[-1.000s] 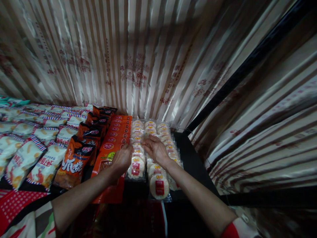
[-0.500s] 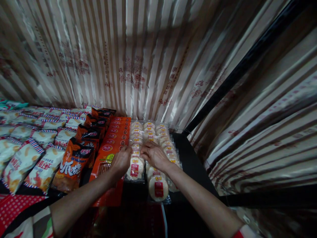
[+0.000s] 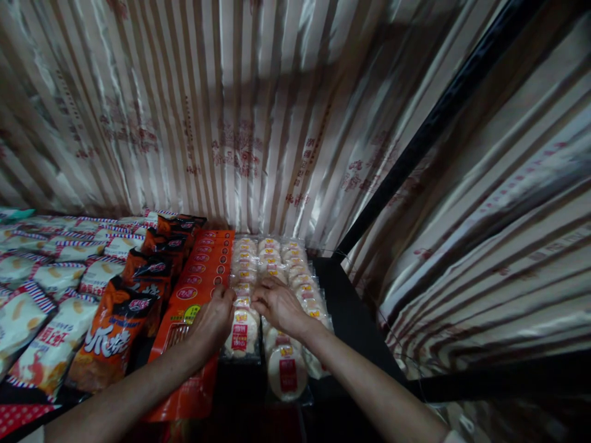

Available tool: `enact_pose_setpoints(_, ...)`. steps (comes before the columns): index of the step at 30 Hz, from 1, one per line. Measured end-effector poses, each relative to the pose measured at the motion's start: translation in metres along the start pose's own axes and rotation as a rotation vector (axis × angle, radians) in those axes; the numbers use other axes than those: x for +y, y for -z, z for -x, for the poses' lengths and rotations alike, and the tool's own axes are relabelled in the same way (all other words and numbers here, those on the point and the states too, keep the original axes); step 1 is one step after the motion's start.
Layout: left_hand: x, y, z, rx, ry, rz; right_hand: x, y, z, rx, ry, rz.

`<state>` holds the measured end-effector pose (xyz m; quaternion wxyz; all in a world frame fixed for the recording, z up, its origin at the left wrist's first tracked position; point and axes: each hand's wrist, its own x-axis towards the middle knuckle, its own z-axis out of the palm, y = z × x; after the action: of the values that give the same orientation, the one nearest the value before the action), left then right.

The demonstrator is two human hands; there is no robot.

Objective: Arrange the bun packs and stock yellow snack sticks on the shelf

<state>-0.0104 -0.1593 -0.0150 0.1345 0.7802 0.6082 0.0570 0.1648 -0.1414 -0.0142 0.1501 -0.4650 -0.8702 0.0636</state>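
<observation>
Round white rice crackers in clear packets with red and yellow labels lie overlapping in three rows. My left hand [image 3: 213,320] is closed in a pinch at the left edge of a rice cracker packet [image 3: 242,301] in the left row. At that packet's right edge, my right hand [image 3: 280,306] pinches with bent fingers, its wrist crossing over the middle row. Below both hands, the front rice cracker packet [image 3: 240,335] of the left row lies label up. The front packet of the middle row [image 3: 287,373] reaches closer to me.
Left of the crackers lie flat orange packages [image 3: 205,261], then orange-and-black snack bags [image 3: 111,335] and many white snack bags [image 3: 53,338]. A striped, printed sheet [image 3: 258,111] hangs behind. A dark slanted pole [image 3: 434,132] rises right of the black surface [image 3: 346,314].
The camera view has shifted, so the goods and both hands appear a little lower and further left. Both hands stay pinched at the left row, with little other movement.
</observation>
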Motion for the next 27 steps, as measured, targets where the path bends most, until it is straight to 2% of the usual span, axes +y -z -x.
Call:
enact_pose_setpoints(4, 0.005, 0.012, 0.0, -0.011, -0.023, -0.1, 0.009, 0.007, -0.002, 0.049, 0.026, -0.065)
enact_pose_setpoints(8, 0.014, 0.026, -0.017, 0.017, -0.119, -0.151, 0.036, 0.012, -0.013, 0.158, -0.017, -0.115)
enact_pose_setpoints(12, 0.025, 0.031, -0.059, 0.062, -0.158, -0.131, 0.069, 0.019, -0.034, 0.226, -0.155, -0.082)
enact_pose_setpoints(14, 0.027, 0.029, -0.087, 0.07, -0.109, -0.069, 0.084, 0.024, -0.045, 0.216, -0.233, -0.036)
enact_pose_setpoints(20, 0.027, 0.018, -0.166, 0.189, -0.122, 0.055, 0.119, 0.03, -0.07, 0.146, -0.368, 0.15)
enact_pose_setpoints(24, 0.029, 0.009, -0.199, 0.283, -0.213, 0.036, 0.134, 0.03, -0.082, 0.101, -0.403, 0.224)
enact_pose_setpoints(27, 0.031, 0.005, -0.213, 0.264, -0.167, 0.073, 0.139, 0.03, -0.091, 0.066, -0.392, 0.257)
